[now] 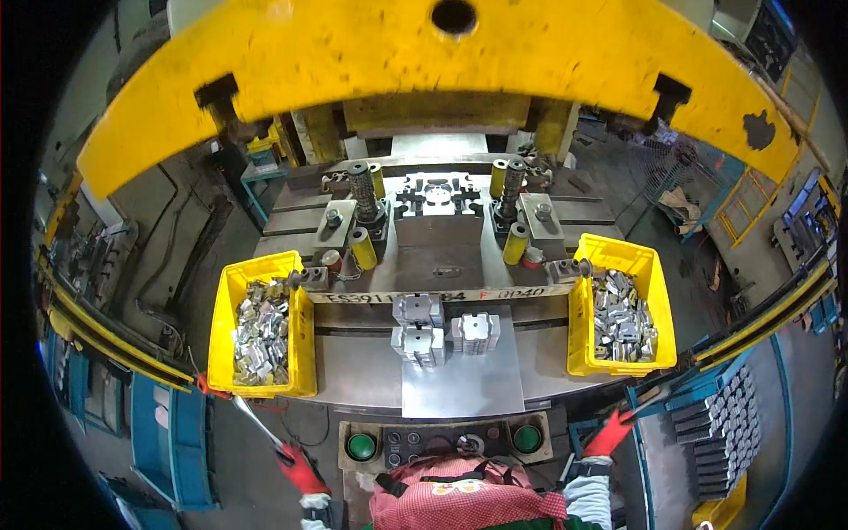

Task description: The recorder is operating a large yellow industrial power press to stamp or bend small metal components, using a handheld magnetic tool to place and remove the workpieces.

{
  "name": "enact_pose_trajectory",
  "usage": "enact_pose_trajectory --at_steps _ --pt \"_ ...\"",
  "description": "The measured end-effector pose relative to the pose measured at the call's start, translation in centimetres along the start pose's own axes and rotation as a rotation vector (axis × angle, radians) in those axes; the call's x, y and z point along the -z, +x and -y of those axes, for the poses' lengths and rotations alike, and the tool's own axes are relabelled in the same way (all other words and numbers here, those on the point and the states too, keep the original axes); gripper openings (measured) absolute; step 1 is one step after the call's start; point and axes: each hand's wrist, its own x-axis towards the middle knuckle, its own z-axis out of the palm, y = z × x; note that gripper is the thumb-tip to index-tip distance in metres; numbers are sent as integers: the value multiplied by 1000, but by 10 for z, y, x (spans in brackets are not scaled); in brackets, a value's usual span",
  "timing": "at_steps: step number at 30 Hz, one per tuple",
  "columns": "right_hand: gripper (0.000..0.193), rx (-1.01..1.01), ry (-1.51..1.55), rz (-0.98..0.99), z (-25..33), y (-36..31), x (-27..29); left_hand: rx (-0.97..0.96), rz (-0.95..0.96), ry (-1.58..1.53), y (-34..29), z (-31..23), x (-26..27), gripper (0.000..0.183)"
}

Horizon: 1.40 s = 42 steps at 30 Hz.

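My left hand (302,470), in a red glove, is closed around a thin silver rod-like tool (256,420) slanting up toward the left yellow bin (306,358). My right hand (609,434), gloved in red too, grips a similar thin tool (652,401) that points up and right, below the right yellow bin (579,340). Both bins hold many small silver metal parts. Between them, stacks of stamped metal pieces (423,344) stand on a bare metal sheet (461,389) at the press front. Both hands are apart from these stacks.
A die set (439,247) with guide posts sits on the press bed under a yellow press beam (450,62). A control box (415,449) with green buttons lies close to my body. Blue racks (172,450) stand left; stacked dark parts (720,433) lie right.
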Motion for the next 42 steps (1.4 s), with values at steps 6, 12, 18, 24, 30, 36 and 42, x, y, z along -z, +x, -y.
enact_pose_trajectory --at_steps 6,12,18,24,30,36,42 --pt "47 350 305 847 225 -54 -104 -143 672 -104 -2 -211 -133 36" --pt "38 574 156 1330 330 -102 -262 -69 1098 93 -4 -296 -312 32" --pt "40 457 202 1272 320 -107 -319 -381 895 381 -15 -292 -365 38" --pt "54 488 335 814 291 -77 -143 -356 754 -189 2 -256 -242 36" --pt "49 289 26 552 183 -20 -30 -458 326 296 12 -173 -76 28" --pt "51 210 -192 990 201 -93 -26 66 379 305 1 -139 -46 25" --pt "52 55 -59 1465 192 -122 -71 20 469 -263 -9 -111 -63 30"
